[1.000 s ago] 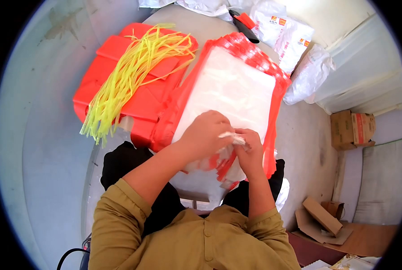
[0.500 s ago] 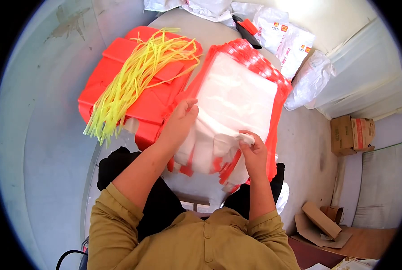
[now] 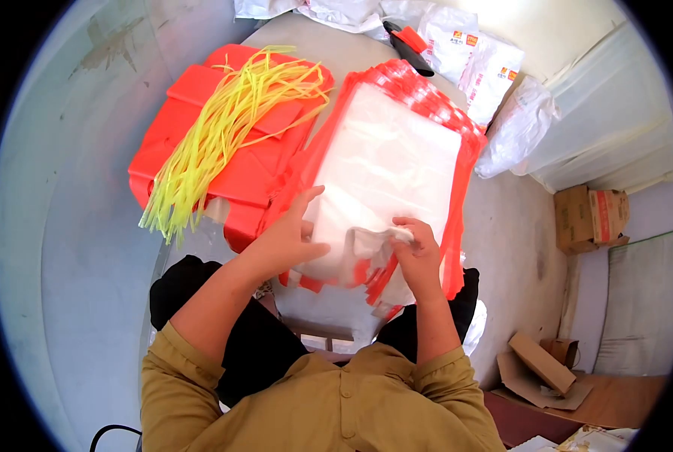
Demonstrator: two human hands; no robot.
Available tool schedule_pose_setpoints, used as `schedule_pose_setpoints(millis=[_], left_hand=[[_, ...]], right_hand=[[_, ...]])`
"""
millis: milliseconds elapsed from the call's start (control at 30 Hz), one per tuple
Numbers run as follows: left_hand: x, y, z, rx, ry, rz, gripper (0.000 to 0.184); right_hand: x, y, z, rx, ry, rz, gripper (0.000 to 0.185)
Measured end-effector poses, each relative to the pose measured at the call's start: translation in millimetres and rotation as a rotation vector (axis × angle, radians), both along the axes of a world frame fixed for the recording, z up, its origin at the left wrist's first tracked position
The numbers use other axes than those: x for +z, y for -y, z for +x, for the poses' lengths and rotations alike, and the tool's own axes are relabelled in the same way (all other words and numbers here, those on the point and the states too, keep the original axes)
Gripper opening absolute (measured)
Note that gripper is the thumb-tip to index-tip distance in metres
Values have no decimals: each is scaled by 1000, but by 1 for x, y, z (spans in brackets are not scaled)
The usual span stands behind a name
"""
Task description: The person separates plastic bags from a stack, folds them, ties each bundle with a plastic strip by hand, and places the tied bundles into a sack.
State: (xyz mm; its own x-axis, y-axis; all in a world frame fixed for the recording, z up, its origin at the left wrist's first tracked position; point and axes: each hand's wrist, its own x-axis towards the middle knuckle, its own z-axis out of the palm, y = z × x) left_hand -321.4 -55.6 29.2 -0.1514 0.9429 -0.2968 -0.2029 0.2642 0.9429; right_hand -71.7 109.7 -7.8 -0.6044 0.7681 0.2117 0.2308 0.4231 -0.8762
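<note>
A stack of red-edged plastic bags lies on the table before me, with a white translucent plastic bag on top. My right hand pinches a bunched part of the white bag near its lower edge, between thumb and fingers. Over the stack's lower left side is my left hand, open, thumb and fingers apart; whether it touches the plastic I cannot tell. Left of the stack, a folded pile of red plastic bears a bundle of yellow-green plastic strips.
White printed sacks stand along the table's far side, near a black object with a red part. A cardboard box sits at the right, and opened cardboard lies lower right. A wall closes the left.
My left hand has moved down toward me, and its fingers have spread. My right hand keeps its pinch on the white bag and has shifted slightly left, with the bunched plastic folding over.
</note>
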Motion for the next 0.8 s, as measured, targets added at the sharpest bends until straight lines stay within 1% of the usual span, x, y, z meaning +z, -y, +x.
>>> schedule_pose_setpoints(millis=[67,167,267,367,467,567,667,800], left_hand=[[-2,5,-1,-36,-60,-7,92],[9,4,1,-25,-99,-43,89],[12,-5,2,12,-206,-79,83],[6,-19,4,-20,-205,5,76],[7,-38,12,-49,-340,11,69],[8,-58,24,-59,-417,11,61],[21,-72,37,-42,-145,-98,54],[10,-79,40,-54,-107,-66,50]], right_hand=[[2,2,1,66,115,307,38],[-8,11,6,52,164,382,39],[-4,15,7,55,164,497,33],[-2,15,9,85,185,603,34],[-1,15,9,95,173,672,35],[-1,16,8,111,154,696,36],[-1,15,9,130,151,704,37],[5,17,10,133,178,705,38]])
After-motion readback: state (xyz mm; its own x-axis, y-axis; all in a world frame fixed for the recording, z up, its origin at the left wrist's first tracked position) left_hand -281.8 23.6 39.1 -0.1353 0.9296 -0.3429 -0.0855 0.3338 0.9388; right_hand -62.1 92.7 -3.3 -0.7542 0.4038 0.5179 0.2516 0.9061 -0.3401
